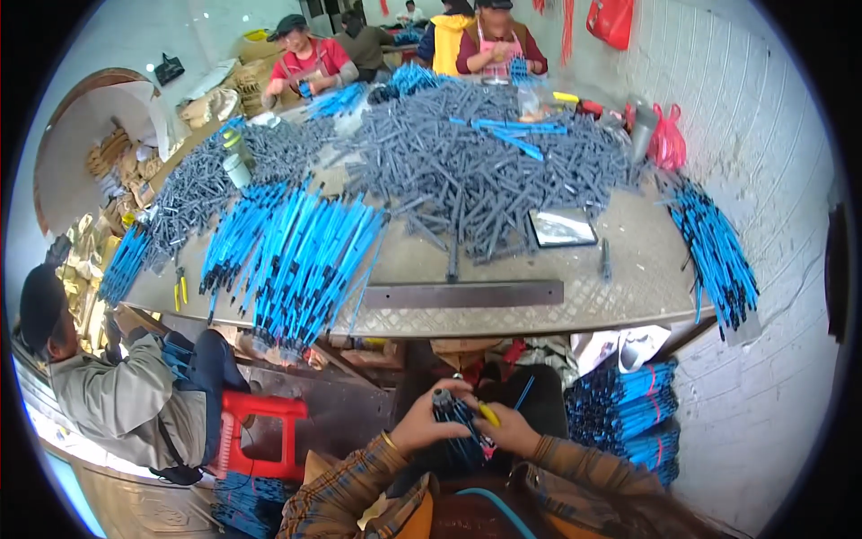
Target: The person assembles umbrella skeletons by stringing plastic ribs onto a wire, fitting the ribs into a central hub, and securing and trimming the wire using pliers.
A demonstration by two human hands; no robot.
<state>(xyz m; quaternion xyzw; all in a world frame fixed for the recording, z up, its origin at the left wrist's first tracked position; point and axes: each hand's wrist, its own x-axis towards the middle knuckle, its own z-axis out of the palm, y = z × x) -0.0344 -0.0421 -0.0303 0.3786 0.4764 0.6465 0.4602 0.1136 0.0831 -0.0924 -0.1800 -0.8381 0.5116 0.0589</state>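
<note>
Our right fingers [499, 429] hold a yellow tool [489, 414], left fingers [449, 430] a bundle [444, 406], which slackening could scatter below the table's [642, 247] near edge.

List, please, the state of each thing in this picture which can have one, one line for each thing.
Bundle: held in left hand
Yellow tool: held in right hand; open or shut unclear
Tablet: flat on table; screen bright, lit or reflecting unclear
Bar: lying along near edge
Grey pieces: loose, heaped
Pliers: lying down, handles apart
Lower bundles: red-tied, stacked
Red bag: hanging
Stool: upright
</note>
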